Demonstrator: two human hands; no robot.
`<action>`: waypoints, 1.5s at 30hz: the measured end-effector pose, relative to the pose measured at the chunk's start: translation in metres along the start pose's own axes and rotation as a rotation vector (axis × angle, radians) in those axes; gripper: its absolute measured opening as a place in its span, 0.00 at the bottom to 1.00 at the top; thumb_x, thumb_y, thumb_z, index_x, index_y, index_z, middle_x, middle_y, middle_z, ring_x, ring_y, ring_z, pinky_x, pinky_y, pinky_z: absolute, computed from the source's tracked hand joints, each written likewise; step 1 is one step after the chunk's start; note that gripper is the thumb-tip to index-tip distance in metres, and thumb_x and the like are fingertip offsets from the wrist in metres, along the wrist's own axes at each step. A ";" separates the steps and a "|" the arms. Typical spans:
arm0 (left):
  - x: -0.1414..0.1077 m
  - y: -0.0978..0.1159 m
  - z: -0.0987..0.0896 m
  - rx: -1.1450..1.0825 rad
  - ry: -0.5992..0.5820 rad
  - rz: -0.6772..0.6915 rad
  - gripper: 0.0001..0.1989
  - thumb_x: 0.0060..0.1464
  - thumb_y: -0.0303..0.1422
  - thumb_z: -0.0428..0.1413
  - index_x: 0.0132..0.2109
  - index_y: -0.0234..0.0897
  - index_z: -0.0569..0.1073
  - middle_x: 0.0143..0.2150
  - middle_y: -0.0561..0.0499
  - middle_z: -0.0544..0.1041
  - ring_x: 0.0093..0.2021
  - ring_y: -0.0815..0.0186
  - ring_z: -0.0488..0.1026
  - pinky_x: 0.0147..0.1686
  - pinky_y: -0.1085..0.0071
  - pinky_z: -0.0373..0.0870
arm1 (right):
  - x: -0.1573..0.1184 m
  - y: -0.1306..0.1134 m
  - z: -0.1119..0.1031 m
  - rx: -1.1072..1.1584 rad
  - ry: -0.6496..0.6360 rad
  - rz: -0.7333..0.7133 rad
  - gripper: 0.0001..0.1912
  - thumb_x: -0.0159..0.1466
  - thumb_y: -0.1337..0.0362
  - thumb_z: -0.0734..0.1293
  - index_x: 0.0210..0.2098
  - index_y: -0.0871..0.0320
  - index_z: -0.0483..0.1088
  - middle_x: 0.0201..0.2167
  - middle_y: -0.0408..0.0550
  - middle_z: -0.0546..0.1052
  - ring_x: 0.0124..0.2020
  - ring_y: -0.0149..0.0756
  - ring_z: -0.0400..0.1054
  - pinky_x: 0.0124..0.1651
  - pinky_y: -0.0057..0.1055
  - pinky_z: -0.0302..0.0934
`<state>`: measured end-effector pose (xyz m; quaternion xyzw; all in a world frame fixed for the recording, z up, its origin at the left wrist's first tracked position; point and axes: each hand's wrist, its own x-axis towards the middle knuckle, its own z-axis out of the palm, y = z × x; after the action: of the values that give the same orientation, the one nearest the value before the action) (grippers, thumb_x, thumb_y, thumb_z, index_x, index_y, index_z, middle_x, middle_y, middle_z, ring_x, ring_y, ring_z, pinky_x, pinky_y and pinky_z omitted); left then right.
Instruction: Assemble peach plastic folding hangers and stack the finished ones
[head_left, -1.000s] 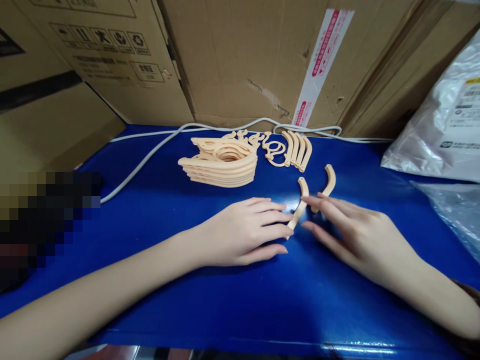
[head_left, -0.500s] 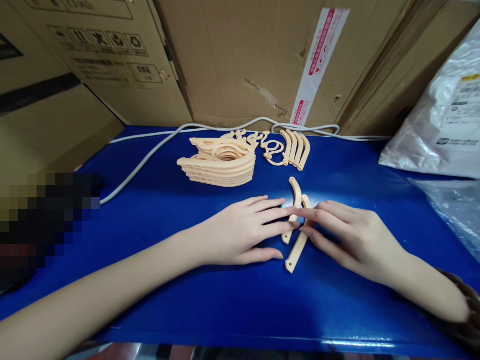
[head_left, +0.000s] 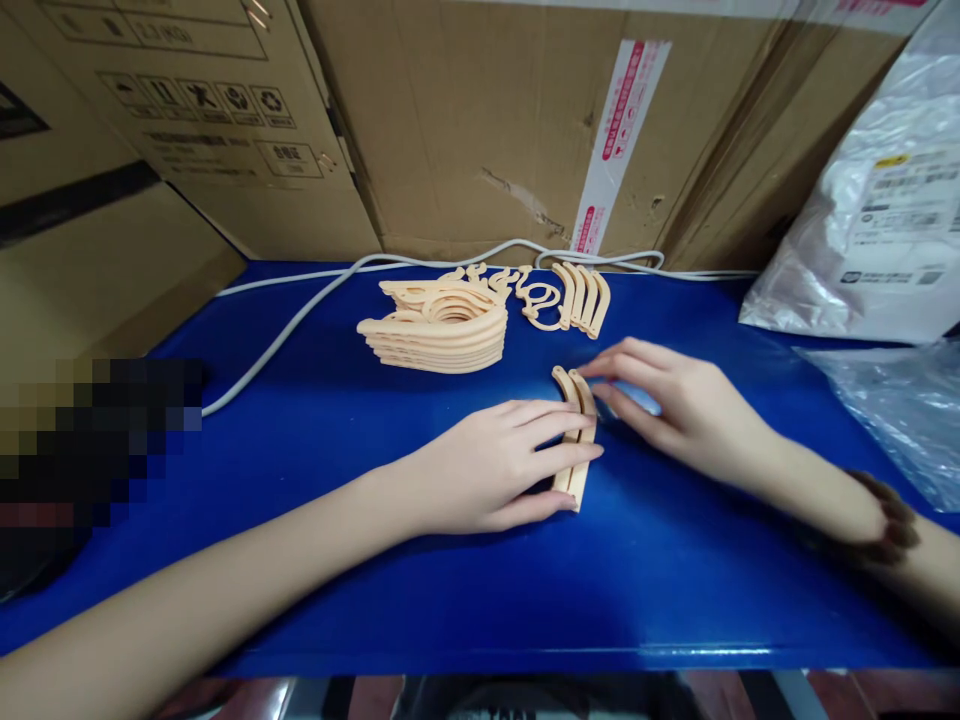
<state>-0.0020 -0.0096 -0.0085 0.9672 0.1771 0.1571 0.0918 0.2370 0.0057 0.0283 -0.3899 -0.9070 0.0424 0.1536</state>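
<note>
Looking down from the head view, I see the blue tabletop (head_left: 450, 615) filling the lower frame. At centre, my left hand (head_left: 499, 465) lies with fingers spread across two curved strips (head_left: 588, 398), which sit side by side just right of the middle. My right hand (head_left: 690, 395), right of centre and slightly blurred, has thumb and forefinger parted beside the strips' upper ends; I can't tell whether the tips touch them. Beyond, a stack of beige pieces (head_left: 439, 345) sits above the left hand, with small hooks (head_left: 544, 328) and four curved strips (head_left: 603, 302) to its right. A white cable (head_left: 517, 242) runs behind, before a cardboard box (head_left: 450, 130) across the upper frame.
</note>
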 end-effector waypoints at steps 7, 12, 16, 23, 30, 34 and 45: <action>0.001 0.001 0.000 -0.025 -0.084 -0.017 0.23 0.68 0.43 0.45 0.64 0.37 0.65 0.68 0.46 0.62 0.68 0.58 0.57 0.64 0.60 0.58 | 0.080 0.034 -0.001 -0.464 -0.132 -0.079 0.17 0.69 0.65 0.57 0.50 0.62 0.72 0.46 0.57 0.75 0.45 0.46 0.72 0.39 0.36 0.63; 0.006 0.006 -0.009 -0.045 -0.100 -0.086 0.22 0.67 0.43 0.47 0.62 0.39 0.67 0.67 0.47 0.63 0.64 0.58 0.63 0.60 0.60 0.63 | 0.117 0.039 0.010 -0.627 -0.173 -0.223 0.17 0.68 0.69 0.56 0.42 0.70 0.75 0.43 0.57 0.76 0.41 0.39 0.74 0.40 0.32 0.62; 0.015 0.012 -0.012 0.018 -0.122 -0.128 0.20 0.67 0.41 0.48 0.59 0.37 0.69 0.64 0.47 0.66 0.59 0.58 0.67 0.54 0.63 0.67 | 0.127 0.037 0.018 -0.675 -0.136 -0.289 0.24 0.70 0.66 0.50 0.38 0.71 0.75 0.39 0.55 0.79 0.39 0.34 0.74 0.40 0.31 0.60; 0.028 0.026 0.013 0.304 -0.004 -0.145 0.18 0.68 0.36 0.42 0.52 0.31 0.71 0.58 0.40 0.70 0.51 0.53 0.69 0.45 0.61 0.68 | 0.105 0.032 0.001 -0.777 0.177 -0.070 0.19 0.70 0.69 0.49 0.46 0.66 0.69 0.33 0.60 0.77 0.35 0.43 0.72 0.43 0.43 0.60; 0.020 0.016 0.012 0.086 0.068 -0.180 0.20 0.68 0.36 0.45 0.60 0.33 0.68 0.61 0.46 0.69 0.56 0.58 0.66 0.54 0.62 0.65 | 0.028 0.019 0.006 -0.043 0.366 0.132 0.13 0.72 0.60 0.54 0.48 0.55 0.66 0.33 0.48 0.77 0.32 0.36 0.72 0.37 0.33 0.64; 0.020 0.013 0.010 0.053 0.074 -0.183 0.19 0.68 0.36 0.44 0.59 0.32 0.69 0.61 0.46 0.70 0.57 0.57 0.65 0.55 0.61 0.64 | 0.009 0.019 0.028 0.277 0.366 0.182 0.09 0.71 0.63 0.57 0.48 0.54 0.65 0.36 0.46 0.76 0.36 0.34 0.72 0.41 0.32 0.66; 0.019 0.012 0.012 0.071 0.094 -0.206 0.18 0.68 0.37 0.45 0.57 0.34 0.69 0.59 0.47 0.72 0.56 0.58 0.67 0.51 0.61 0.63 | 0.008 0.025 0.029 0.519 0.352 0.173 0.14 0.67 0.63 0.64 0.52 0.53 0.72 0.46 0.46 0.77 0.45 0.35 0.71 0.47 0.33 0.64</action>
<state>0.0230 -0.0146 -0.0118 0.9381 0.2852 0.1854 0.0647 0.2402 0.0295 -0.0019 -0.4147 -0.7889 0.2169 0.3982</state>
